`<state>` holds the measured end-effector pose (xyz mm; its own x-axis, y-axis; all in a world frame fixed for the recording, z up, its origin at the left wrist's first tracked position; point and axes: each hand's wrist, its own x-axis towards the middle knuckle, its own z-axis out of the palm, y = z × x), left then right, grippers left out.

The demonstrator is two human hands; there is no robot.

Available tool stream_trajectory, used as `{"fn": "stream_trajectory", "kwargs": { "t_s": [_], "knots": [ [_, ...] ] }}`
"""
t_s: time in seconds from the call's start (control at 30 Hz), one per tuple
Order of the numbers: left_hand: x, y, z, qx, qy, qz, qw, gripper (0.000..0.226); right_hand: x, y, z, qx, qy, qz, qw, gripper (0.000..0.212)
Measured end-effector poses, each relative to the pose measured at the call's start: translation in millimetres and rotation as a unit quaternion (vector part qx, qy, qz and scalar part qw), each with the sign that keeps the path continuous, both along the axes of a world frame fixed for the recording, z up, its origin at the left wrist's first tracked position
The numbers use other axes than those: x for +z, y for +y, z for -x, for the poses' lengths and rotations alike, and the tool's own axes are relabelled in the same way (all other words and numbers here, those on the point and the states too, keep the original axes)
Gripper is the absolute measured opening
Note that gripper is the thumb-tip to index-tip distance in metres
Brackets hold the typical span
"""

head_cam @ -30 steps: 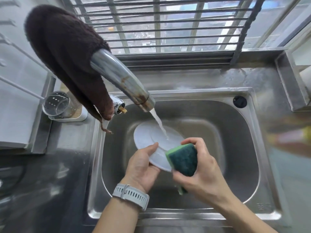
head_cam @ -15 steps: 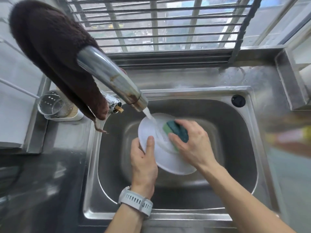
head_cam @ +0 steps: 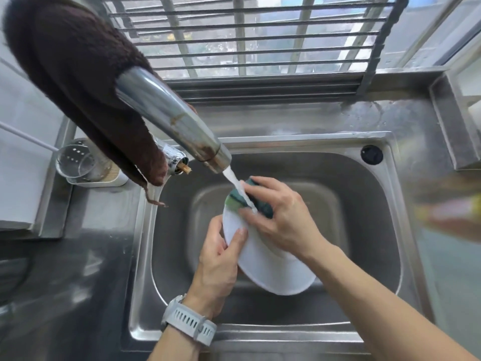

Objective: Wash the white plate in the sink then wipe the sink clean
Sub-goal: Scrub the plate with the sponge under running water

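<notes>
White plate (head_cam: 270,267) is held tilted over the steel sink (head_cam: 364,256), under a running stream of water (head_cam: 238,187) from the faucet (head_cam: 171,118). The left hand (head_cam: 218,259), wearing a pale grey watch (head_cam: 188,323), grips the plate's left rim, thumb on its face. The right hand (head_cam: 281,217) curls round a green sponge (head_cam: 250,200), pressing it against the plate's upper edge where the water lands. A dark brown cloth (head_cam: 75,82) hangs over the faucet. A clear perforated cup (head_cam: 80,162) stands on the desk (head_cam: 65,282) left of the sink.
</notes>
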<state>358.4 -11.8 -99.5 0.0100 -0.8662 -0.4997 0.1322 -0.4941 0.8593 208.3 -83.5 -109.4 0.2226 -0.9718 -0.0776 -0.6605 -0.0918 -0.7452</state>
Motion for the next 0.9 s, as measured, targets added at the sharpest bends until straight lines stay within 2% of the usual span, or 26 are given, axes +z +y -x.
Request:
{"fn": "stream_trajectory", "kwargs": {
  "t_s": [0.1, 0.2, 0.27, 0.4, 0.57, 0.67, 0.77, 0.9],
  "knots": [
    [2, 4, 0, -0.015, 0.002, -0.003, 1.0, 0.031, -4, -12, 4, -0.075, 0.015, -0.025, 0.997, 0.049],
    [4, 2, -1, 0.0, 0.013, -0.011, 1.0, 0.023, 4, 1, -15, -0.02, -0.009, 0.014, 1.0, 0.044],
    [6, 5, -4, 0.007, 0.035, -0.02, 0.999, 0.025, -1, -3, -19, -0.027, -0.01, 0.012, 1.0, 0.044],
    [17, 12, -15, 0.051, 0.053, -0.019, 0.997, 0.023, -29, -28, 19, -0.167, 0.006, -0.116, 0.979, 0.045],
    [19, 8, -28, 0.138, 0.094, -0.024, 0.986, 0.031, -32, 22, 49, -0.248, -0.043, -0.163, 0.954, 0.042],
    [19, 4, -26, 0.151, 0.105, -0.04, 0.982, 0.029, -12, 66, 35, -0.293, -0.034, -0.108, 0.949, 0.041],
    [18, 0, -18, 0.158, 0.11, -0.045, 0.98, 0.029, 5, 98, 1, -0.278, -0.009, -0.026, 0.96, 0.046],
    [19, -4, -8, 0.163, 0.129, -0.049, 0.977, 0.029, 0, 74, -8, -0.277, 0.037, -0.029, 0.96, 0.046]
  ]
}}
